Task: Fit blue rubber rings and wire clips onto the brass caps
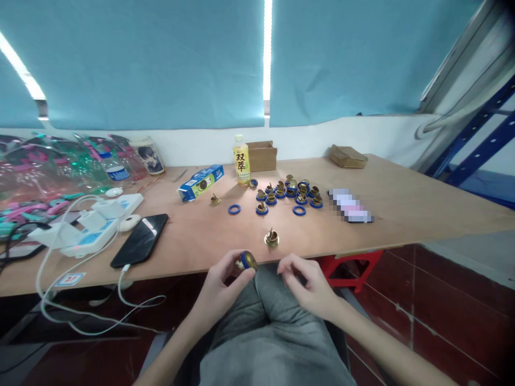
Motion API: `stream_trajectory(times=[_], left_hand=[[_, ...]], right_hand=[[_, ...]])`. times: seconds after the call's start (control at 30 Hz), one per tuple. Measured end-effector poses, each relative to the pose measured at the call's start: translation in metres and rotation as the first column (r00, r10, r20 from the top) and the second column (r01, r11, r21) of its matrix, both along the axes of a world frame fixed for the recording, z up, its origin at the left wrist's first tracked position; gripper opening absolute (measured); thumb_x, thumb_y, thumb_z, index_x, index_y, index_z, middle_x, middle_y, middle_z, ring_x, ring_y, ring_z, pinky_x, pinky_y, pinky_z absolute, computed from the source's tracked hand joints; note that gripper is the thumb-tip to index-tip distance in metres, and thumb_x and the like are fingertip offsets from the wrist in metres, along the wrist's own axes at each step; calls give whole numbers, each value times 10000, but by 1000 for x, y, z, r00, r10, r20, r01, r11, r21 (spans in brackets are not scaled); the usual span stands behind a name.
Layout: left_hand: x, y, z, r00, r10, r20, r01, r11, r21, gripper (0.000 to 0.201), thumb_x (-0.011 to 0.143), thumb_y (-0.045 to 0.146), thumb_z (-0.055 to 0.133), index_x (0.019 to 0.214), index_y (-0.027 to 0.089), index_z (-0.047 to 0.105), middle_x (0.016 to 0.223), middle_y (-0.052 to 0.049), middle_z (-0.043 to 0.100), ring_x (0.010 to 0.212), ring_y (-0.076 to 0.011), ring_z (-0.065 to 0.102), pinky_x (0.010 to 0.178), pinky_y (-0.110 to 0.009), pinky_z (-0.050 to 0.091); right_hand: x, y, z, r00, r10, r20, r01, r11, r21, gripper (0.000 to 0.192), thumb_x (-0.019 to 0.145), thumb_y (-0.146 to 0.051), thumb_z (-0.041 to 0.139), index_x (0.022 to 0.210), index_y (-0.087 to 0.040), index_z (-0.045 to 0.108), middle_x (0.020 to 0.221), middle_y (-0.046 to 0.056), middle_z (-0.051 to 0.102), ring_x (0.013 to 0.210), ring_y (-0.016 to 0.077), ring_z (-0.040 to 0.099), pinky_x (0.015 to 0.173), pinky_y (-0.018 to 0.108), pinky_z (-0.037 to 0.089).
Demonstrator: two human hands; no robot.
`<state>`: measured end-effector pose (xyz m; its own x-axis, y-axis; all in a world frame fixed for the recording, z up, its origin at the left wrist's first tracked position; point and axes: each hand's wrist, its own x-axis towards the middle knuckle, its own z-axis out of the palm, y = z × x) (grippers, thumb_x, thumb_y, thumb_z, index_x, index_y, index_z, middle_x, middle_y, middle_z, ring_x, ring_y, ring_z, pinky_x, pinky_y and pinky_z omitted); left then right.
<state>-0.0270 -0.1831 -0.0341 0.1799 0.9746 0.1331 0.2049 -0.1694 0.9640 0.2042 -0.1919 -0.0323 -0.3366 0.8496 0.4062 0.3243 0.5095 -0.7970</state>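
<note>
My left hand point(222, 281) grips a small brass fitting with a blue ring point(246, 261) on it, just below the table's front edge. My right hand point(308, 283) hovers beside it over my lap, fingers loosely curled and holding nothing. One bare brass fitting point(272, 238) stands on the wooden table point(402, 212) close to the edge, right above my hands. Farther back lies a cluster of several brass fittings with blue rings point(289, 193). Two loose blue rings point(234, 209) point(299, 210) and another lone brass fitting point(215, 201) lie near the cluster.
A yellow drink bottle point(241, 160), a small cardboard box point(262, 155) and a blue carton point(200, 183) stand at the back. A black phone point(140, 239), white power strips point(94, 222) with cables and plastic bags point(60, 161) fill the left. A red stool point(354, 262) sits under the table.
</note>
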Motion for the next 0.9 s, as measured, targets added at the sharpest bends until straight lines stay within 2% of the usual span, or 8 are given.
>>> stream_trajectory(times=[0.1,0.17,0.33,0.43,0.57,0.73,0.9], left_hand=[[-4,19,2,992,7,-123,-3,999,39,350,881,400,681,1152,184,637,778,3,648,693,-172,612,645,-266,507],[-5,30,2,992,16,-127,-10,999,47,367,884,432,671,1151,182,639,738,14,618,626,-157,581,570,-250,482],[-5,43,-2,993,-10,-117,16,999,48,348,858,434,701,1088,177,659,767,1,640,679,-165,613,596,-247,507],[-8,44,-4,994,-16,-108,19,1000,22,368,857,461,689,1076,169,645,734,11,609,617,-155,591,515,-235,499],[-10,44,-2,996,-15,-93,15,1000,-7,394,859,483,674,1075,157,628,716,18,581,578,-145,565,451,-226,493],[-9,43,-1,997,-24,-78,23,1000,-18,374,850,471,688,1060,166,636,712,24,574,577,-140,561,449,-217,494],[-10,42,-2,997,-39,-68,38,999,-20,360,849,473,691,1043,174,644,726,20,579,592,-143,569,447,-212,496]], right_hand=[[11,23,8,977,-99,187,85,993,81,115,896,-136,461,850,-202,542,687,-21,562,603,133,541,575,230,402],[18,48,14,924,-191,331,170,981,93,111,900,-149,459,881,-192,560,705,-12,596,603,141,555,577,234,402],[20,120,32,840,-234,490,211,972,102,189,903,-129,469,1043,-155,594,824,36,683,681,160,608,637,239,409],[13,146,37,768,-222,601,187,975,122,150,918,-159,499,992,-149,628,905,88,704,780,198,626,676,258,395],[5,156,36,664,-210,718,155,977,143,158,934,-190,498,911,-149,649,972,131,708,857,244,635,700,281,386],[5,154,30,574,-223,788,142,975,172,221,976,-218,453,995,-151,663,1100,153,694,978,271,639,765,294,406],[9,149,29,531,-216,820,112,976,184,288,1021,-260,397,1124,-166,648,1171,142,675,987,254,646,797,292,425]])
